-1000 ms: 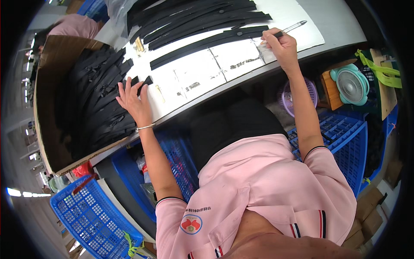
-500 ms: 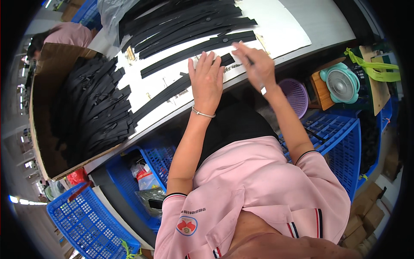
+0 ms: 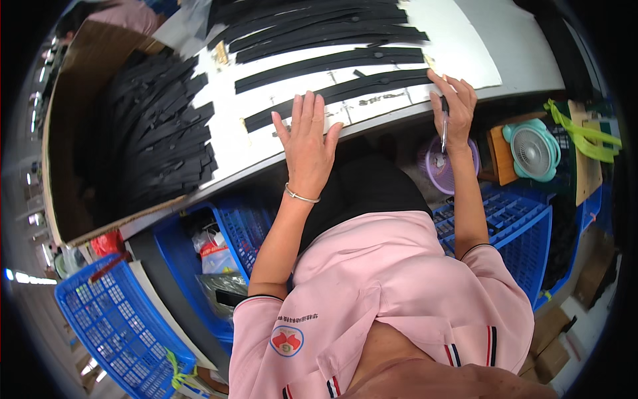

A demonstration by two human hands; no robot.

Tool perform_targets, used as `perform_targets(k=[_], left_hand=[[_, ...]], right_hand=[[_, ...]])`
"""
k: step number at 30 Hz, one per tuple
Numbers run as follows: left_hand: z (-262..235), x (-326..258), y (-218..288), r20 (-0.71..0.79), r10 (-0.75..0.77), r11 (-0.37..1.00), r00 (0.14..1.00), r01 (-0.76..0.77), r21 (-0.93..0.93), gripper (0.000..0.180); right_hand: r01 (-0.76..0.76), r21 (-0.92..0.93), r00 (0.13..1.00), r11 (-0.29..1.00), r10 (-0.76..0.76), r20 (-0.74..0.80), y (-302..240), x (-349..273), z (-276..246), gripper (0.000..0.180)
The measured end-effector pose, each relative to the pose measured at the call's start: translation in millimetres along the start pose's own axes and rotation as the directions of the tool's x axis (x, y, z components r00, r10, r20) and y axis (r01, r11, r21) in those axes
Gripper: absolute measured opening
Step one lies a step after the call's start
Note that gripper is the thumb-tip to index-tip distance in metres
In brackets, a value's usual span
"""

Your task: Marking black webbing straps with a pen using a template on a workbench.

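While the pink sleeves came up from the lower edge, the left hand [image 3: 307, 143] lay flat at the near edge of the white table [image 3: 465, 46], palm down and fingers spread, clasping nothing; its fingertips rested on the nearest black strip [image 3: 332, 93], which ran across the tabletop from near the left hand to the right. A thin metal bracelet [image 3: 301, 197] circled that wrist. The right hand [image 3: 453, 110] sat at the same edge further right, fingers curled around a pen [image 3: 444, 126] that pointed back toward the body, while its fingertips touched the right end of the same strip. Below the table edge, on the right, stood a purple basket [image 3: 458, 169], a small teal fan [image 3: 533, 150] and a blue crate [image 3: 512, 219]; on the left, another blue basket [image 3: 116, 326] stood lower down. Beyond the nearest strip, more black strips [image 3: 325, 36] lay side by side in rows across the white surface, roughly parallel to it. Further left, a cardboard box [image 3: 63, 139] held a thick pile of black strips [image 3: 159, 133], heaped and overlapping.
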State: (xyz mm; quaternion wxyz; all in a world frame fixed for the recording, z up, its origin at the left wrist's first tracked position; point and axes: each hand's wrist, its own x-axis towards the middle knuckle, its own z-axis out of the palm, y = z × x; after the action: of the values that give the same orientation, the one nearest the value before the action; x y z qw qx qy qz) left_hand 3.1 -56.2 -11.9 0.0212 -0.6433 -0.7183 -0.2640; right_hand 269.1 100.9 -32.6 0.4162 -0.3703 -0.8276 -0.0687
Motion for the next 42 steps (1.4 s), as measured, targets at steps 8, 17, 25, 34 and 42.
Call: perform_targets(k=[8, 17, 25, 34, 42], left_hand=[[-24.6, -30.3, -43.6, -0.074, -0.147, 0.977, 0.986, 0.156, 0.144, 0.066], [-26.4, -38.1, -51.5, -0.177, -0.185, 0.979, 0.967, 0.198, 0.054, 0.071], [-23.3, -39.5, -51.8, -0.239, -0.193, 0.977, 0.952, 0.209, 0.047, 0.068], [-21.5, -39.5, -51.7, -0.272, -0.217, 0.973, 0.937, 0.232, 0.023, 0.068], [-19.7, -39.8, -52.9, -0.31, -0.206, 0.977, 0.928, 0.214, -0.007, 0.067]], right_hand=[[-0.061, 0.019, 0.996, 0.998, 0.062, -0.059, -6.7, -2.6, 6.8, 0.035], [-0.267, 0.19, 0.964, 0.945, 0.265, 0.04, -53.7, 34.6, 2.3, 0.019], [-0.538, 0.73, 0.838, 0.42, 0.176, 0.516, -168.6, 79.5, 48.5, 0.019], [-0.571, 0.606, 0.782, 0.554, 0.141, 0.607, -202.6, 77.3, 94.6, 0.021], [-0.549, 0.597, 0.785, 0.585, 0.117, 0.608, -205.7, 77.4, 97.1, 0.023]])
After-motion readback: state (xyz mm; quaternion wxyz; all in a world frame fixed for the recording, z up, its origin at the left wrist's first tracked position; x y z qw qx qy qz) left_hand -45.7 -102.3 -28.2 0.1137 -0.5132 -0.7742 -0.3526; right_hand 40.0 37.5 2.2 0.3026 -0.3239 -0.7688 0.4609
